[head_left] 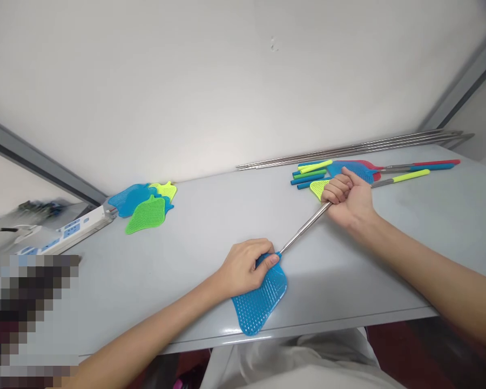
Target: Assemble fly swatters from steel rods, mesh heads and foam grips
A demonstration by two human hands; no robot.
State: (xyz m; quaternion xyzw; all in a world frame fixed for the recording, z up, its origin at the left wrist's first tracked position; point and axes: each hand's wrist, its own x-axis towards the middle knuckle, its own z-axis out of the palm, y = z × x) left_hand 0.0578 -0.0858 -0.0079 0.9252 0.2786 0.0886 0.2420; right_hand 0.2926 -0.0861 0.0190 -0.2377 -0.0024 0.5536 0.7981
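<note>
Grey table under blue mesh head; left hand grasps it, right hand clenches rod beyond it; straight alignment likely helps.

Left hand: I see it pinching the blue mesh head, near side!
Right hand: fist around the metal rod, whose tip meets that head's neck.
Far left: overlapping spare heads.
Far right: coloured tubes, thin rods behind.

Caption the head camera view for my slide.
Left-hand grip on a blue swatter head, right-hand grip on its metal rod.
</note>
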